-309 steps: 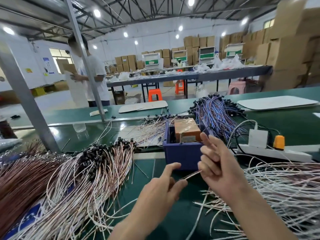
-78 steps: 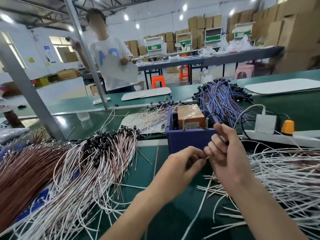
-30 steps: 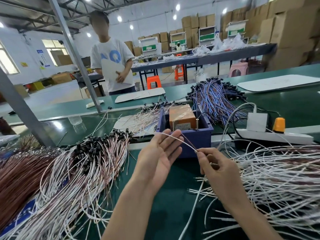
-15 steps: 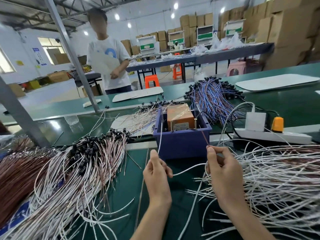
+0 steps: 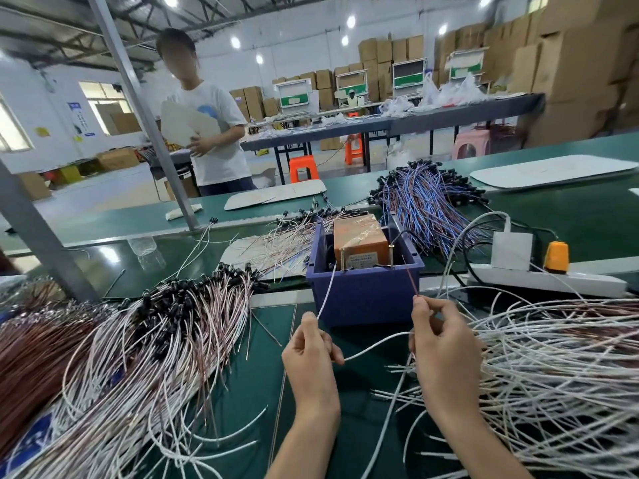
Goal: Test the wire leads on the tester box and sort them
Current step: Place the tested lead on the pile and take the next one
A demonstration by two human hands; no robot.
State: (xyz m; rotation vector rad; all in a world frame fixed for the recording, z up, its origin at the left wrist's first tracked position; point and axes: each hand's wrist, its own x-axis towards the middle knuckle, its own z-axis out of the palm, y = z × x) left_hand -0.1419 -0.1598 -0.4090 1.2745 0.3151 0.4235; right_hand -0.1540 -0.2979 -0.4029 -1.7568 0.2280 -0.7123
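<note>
A green bench mat (image 5: 262, 382) in a carton-stacked warehouse carries the work; at its middle a blue bin (image 5: 363, 299) holds the orange tester box (image 5: 359, 238), with two upright screw posts at the bin's near edge. The left hand (image 5: 311, 344) pinches the white end (image 5: 326, 288) of one wire lead (image 5: 377, 344) and aims it at the left post (image 5: 341, 260); the right hand (image 5: 446, 344) pinches the reddish end (image 5: 410, 280) and aims it toward the right post (image 5: 391, 254); the slack sags between the two hands. Whether either tip actually touches its post is too fine to tell, and that is the main risk: both ends are thin and springy, so a small tremor could slide a tip off the metal and make a good lead read as a bad one. The reddish tip seems to stand just beside its post, not on it, so it probably needs a nudge inward. Sorting is the other hazard; the finished pile (image 5: 155, 333) on the left and the loose white heap (image 5: 553, 375) on the right both crowd the hands, so a tested lead dropped carelessly could snag or land among untested ones.
</note>
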